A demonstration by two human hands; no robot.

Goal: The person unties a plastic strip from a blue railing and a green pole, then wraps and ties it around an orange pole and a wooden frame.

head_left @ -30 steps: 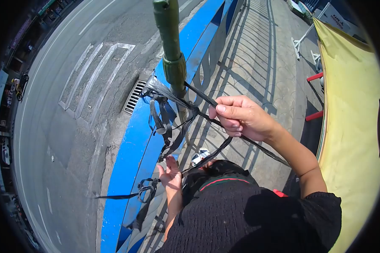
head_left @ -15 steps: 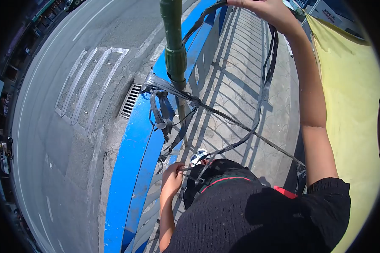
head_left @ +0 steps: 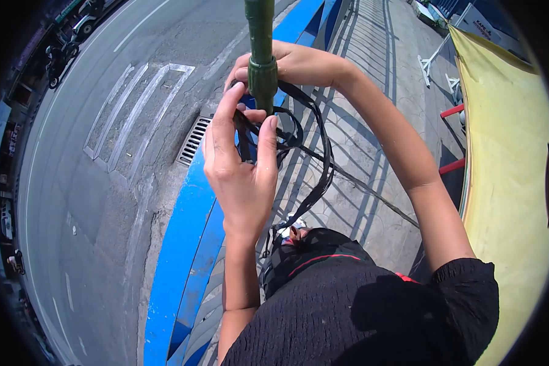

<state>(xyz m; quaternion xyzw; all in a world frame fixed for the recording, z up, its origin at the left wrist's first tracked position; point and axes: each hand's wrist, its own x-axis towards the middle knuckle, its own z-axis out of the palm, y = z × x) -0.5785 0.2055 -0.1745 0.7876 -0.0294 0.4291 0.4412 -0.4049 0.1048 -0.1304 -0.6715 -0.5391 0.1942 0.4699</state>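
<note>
A green pole (head_left: 262, 76) rises beside the top rail of the blue railing (head_left: 180, 235). My right hand (head_left: 302, 64) reaches behind the pole from the right, fingers curled around its far side on a black plastic strip (head_left: 330, 149). From there the strip hangs in a loose loop to the right and runs down toward my waist. Below it, my left hand (head_left: 241, 177) is raised to the pole's left side, with thumb and fingers curved about the strip's bunched part. The pole and fingers partly hide the knotted strips on the rail.
A taut dark cord (head_left: 366, 186) slants from the pole down to the right. A yellow sheet (head_left: 500, 122) hangs at the right, with red bars (head_left: 452, 166) beside it. Left of the railing lie a drain grate (head_left: 194, 140) and the road (head_left: 104, 201); a motorcycle (head_left: 58, 61) stands across it.
My right hand has come down and left from high up to behind the pole, bringing the strip. My left hand has risen from beside my waist to the pole.
</note>
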